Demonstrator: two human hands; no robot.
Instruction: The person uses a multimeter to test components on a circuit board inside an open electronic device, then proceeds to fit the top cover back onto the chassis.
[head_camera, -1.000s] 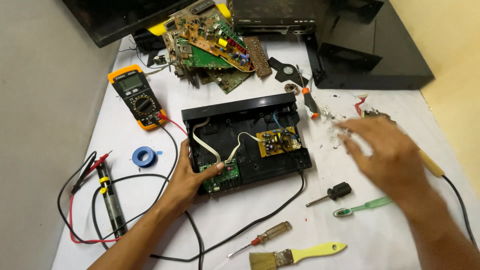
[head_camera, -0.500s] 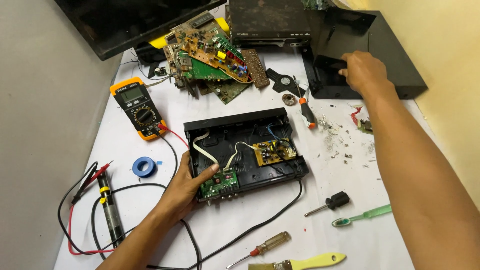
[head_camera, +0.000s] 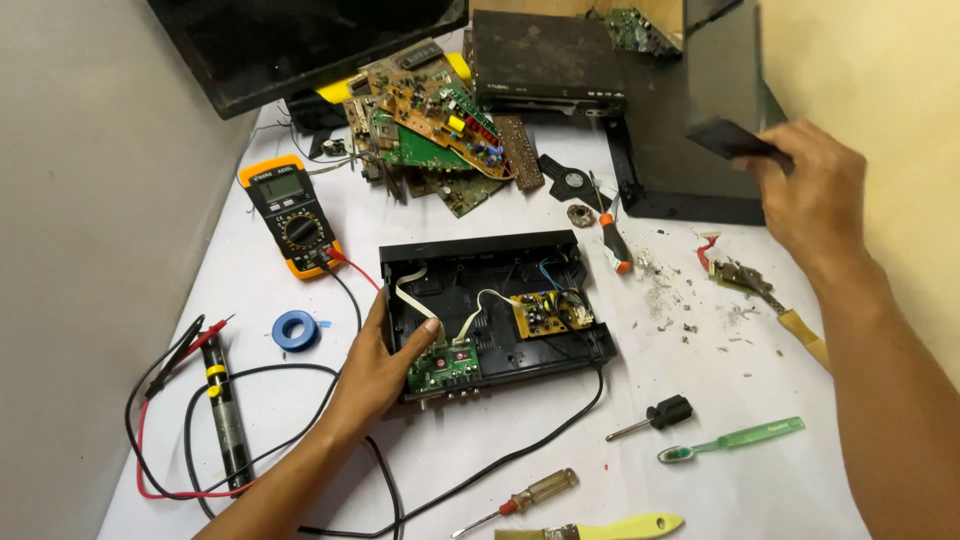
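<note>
- Open black box (head_camera: 495, 310), circuit boards inside, mid white tabletop (head_camera: 760, 490).
- Left hand (head_camera: 385, 365): grip clasped on the box's near-left edge.
- Right hand (head_camera: 815, 195): grip grasping black cover (head_camera: 720, 100), lifted at far right.
- Multimeter (head_camera: 292, 215), board heap (head_camera: 430, 125) behind; grey wall left, yellow wall right.

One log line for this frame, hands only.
left hand: steadies open black set-top box | right hand: lifts black metal cover

An open black set-top box (head_camera: 495, 305) lies flat with circuit boards exposed, while a black metal cover (head_camera: 715, 90) stands lifted and tilted upright.
</note>
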